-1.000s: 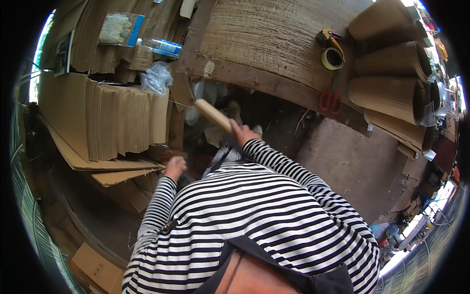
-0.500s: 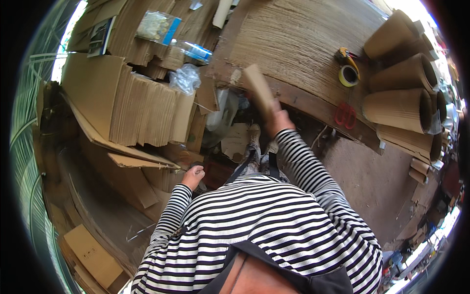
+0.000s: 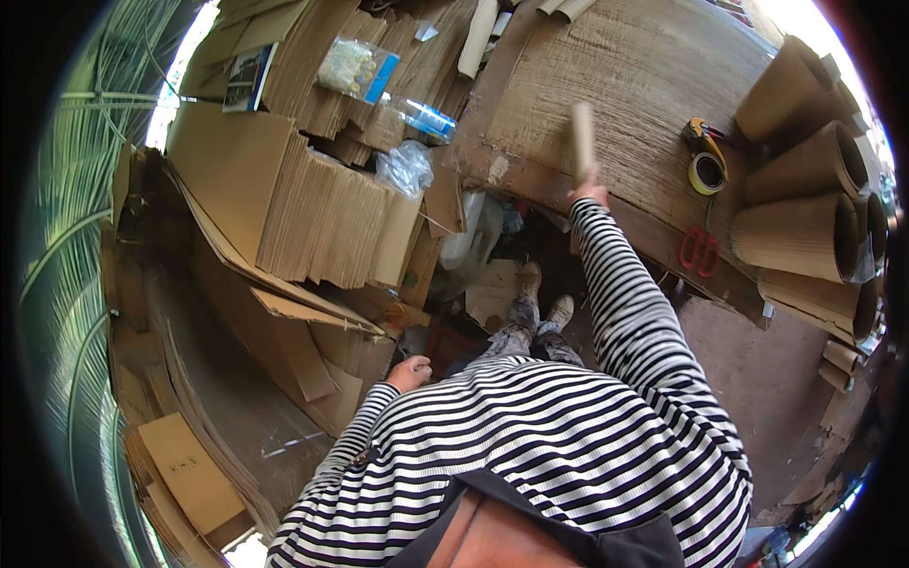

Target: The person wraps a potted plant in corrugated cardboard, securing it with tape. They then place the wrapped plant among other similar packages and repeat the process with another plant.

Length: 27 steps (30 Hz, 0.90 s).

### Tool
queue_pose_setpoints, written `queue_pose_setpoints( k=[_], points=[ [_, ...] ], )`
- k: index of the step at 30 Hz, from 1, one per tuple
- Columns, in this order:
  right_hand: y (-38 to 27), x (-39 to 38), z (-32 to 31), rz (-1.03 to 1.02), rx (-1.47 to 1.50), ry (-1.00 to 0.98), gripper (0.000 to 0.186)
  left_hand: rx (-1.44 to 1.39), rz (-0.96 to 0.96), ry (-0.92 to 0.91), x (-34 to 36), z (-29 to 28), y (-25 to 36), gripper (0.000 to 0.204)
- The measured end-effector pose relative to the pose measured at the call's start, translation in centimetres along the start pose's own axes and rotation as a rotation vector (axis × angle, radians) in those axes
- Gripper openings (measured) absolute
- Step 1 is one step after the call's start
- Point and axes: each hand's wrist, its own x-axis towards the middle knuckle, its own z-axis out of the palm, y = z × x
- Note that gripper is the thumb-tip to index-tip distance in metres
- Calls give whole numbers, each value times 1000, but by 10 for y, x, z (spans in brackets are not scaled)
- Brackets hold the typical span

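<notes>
Grasping one end of a narrow tan piece (image 3: 583,140), the right hand (image 3: 590,186) is over the near edge of the wooden table (image 3: 530,109); the piece points far. Left hand (image 3: 410,374), near left, fingers curled: contents cannot be determined. Red scissors (image 3: 699,253) lie right, nearer than the tape roll (image 3: 707,174).

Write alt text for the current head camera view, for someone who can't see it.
Right hand, in a black-and-white striped sleeve, grips a narrow tan piece of what looks like cardboard over a worn brown wooden table holding a yellow tape roll and red-handled scissors. Left hand is lower, near brown cardboard sheets; its grip is unclear.
</notes>
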Motion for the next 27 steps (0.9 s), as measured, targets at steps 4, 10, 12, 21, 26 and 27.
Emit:
queue_pose_setpoints(
  k=[4, 10, 12, 21, 26, 27],
  points=[
    [65, -4, 40, -816, -1408, -473, 62, 130, 33, 13, 13, -4, -15, 49],
    [28, 22, -31, -366, -119, 190, 83, -68, -43, 37, 3, -10, 24, 47],
    [59, 0, -38, -410, -727, -18, 86, -88, -31, 29, 16, -6, -15, 48],
    [23, -2, -38, -578, -826, -55, 67, 33, 33, -89, 21, -36, 55, 53],
    [31, -12, -2, -887, -1348, -443, 81, -7, 83, -100, 54, -52, 87, 50],
    [18, -30, -3, -833, -1269, -446, 81, -19, 81, -119, 65, -55, 98, 51]
  ],
)
